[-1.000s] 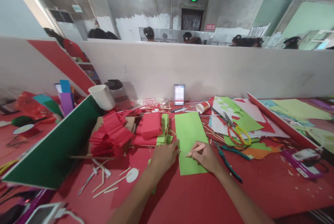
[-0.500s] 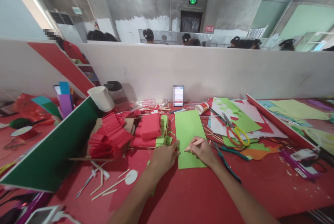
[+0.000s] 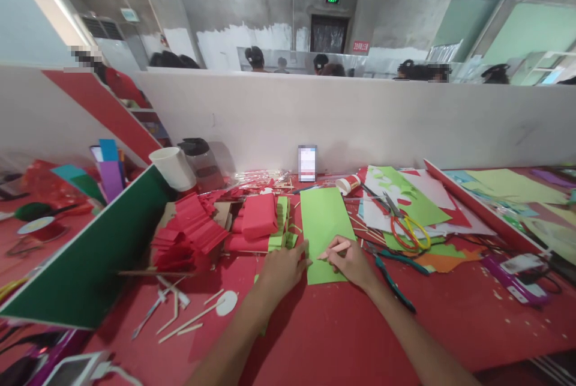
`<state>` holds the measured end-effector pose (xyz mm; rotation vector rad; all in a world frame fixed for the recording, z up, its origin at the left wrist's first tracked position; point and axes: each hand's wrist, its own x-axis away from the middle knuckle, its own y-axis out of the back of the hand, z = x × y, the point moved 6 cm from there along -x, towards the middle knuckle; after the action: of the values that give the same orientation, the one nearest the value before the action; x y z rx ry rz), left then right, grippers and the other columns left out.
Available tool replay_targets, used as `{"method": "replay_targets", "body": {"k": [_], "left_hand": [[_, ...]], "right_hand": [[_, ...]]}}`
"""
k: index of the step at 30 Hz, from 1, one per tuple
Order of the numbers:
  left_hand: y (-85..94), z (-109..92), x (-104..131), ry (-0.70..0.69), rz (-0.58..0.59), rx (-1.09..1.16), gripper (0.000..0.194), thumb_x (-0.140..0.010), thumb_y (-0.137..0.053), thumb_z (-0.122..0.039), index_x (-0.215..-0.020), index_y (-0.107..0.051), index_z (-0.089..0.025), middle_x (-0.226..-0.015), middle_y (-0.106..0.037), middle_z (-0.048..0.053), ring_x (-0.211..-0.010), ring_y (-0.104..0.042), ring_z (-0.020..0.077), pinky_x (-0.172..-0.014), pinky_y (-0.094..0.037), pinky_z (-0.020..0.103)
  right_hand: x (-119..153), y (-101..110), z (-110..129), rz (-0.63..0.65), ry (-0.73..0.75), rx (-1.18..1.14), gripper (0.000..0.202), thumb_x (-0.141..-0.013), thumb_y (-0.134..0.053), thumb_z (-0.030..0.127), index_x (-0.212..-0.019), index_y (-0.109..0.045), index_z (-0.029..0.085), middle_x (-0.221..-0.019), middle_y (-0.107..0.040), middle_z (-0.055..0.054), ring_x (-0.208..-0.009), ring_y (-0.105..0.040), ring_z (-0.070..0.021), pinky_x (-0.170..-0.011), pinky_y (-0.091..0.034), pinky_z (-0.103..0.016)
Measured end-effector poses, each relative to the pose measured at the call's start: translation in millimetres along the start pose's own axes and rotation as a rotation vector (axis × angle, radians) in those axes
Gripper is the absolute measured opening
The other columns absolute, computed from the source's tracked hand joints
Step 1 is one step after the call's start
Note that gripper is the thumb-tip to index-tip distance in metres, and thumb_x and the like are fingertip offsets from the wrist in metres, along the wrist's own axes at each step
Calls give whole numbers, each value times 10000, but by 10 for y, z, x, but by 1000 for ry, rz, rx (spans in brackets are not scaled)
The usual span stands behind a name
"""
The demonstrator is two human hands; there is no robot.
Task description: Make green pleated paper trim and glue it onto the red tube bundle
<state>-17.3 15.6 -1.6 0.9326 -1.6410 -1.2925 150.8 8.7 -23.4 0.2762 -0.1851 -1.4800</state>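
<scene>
A light green paper sheet [image 3: 326, 215] lies upright before me on the red table. My right hand [image 3: 350, 260] rests on its right part, fingers closed round a pale, pencil-like stick [image 3: 335, 250] whose tip points left onto the paper. My left hand [image 3: 287, 267] lies flat at the sheet's left edge, fingers spread, holding nothing. Just beyond it are a folded red paper bundle [image 3: 260, 216] and fringed green strips [image 3: 282, 224]. Teal-handled pliers [image 3: 393, 284] lie right of my right hand.
Scissors with red and yellow handles [image 3: 407, 233] lie on paper scraps at the right. A phone [image 3: 308, 163] leans on the white partition [image 3: 382, 122]. Crumpled red paper [image 3: 191, 230], a green board [image 3: 94, 254], a white cup [image 3: 173, 168] and wooden sticks [image 3: 191, 321] are at the left.
The green sheet has shifted slightly away from me, its lower edge now a little higher. Both hands keep nearly the same pose, and the camera view has moved slightly.
</scene>
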Motion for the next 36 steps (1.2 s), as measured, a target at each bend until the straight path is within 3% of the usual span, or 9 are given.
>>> {"method": "replay_targets", "body": {"k": [9, 14, 22, 26, 32, 36], "left_hand": [[3, 4, 5, 11, -9, 8, 463, -916, -427, -452, -1360, -416, -321, -962, -695, 123, -889, -680, 336, -716, -506, 414], [20, -2, 14, 5, 8, 17, 458, -917, -426, -450, -1357, -419, -319, -981, -693, 126, -908, -674, 333, -730, -500, 411], [-30, 11, 5, 1, 4, 9, 465, -928, -409, -450, -1373, -398, -315, -970, -695, 133, -915, -670, 329, -740, -494, 413], [-29, 21, 9, 1, -8, 8, 461, -927, -410, -453, -1368, -403, -320, -1004, -682, 136, -901, -674, 325, -732, -499, 409], [-9, 20, 10, 14, -13, 5, 457, -924, -424, -435, -1363, -411, -310, -1004, -684, 129, -902, -677, 321, -740, -503, 409], [7, 9, 9, 8, -12, 14, 458, -920, -433, -431, -1360, -419, -304, -959, -699, 121, -899, -676, 336, -729, -503, 415]], "right_hand": [[-13, 6, -8, -5, 3, 19, 101, -778, -567, 252, -704, -562, 183, -728, -733, -36, -465, -608, -116, -439, -439, -192], [3, 7, 8, 4, -3, 33, 120, -769, -565, 243, -665, -560, 183, -577, -670, -1, -418, -556, -108, -413, -416, -186], [32, -17, 79, 72, 4, 38, 121, -746, -568, 221, -633, -556, 180, -576, -682, -14, -424, -526, -103, -401, -374, -178], [89, -5, 76, 54, -22, -1, 168, -798, -549, 277, -658, -532, 185, -634, -699, -24, -407, -514, -101, -393, -376, -189], [157, -3, 77, 21, 7, 37, 253, -830, -551, 375, -655, -529, 193, -587, -637, -12, -575, -660, -172, -424, -398, -192], [147, -13, 44, 9, -11, 37, 223, -816, -565, 376, -681, -534, 200, -605, -644, -6, -608, -684, -186, -441, -421, -197]]}}
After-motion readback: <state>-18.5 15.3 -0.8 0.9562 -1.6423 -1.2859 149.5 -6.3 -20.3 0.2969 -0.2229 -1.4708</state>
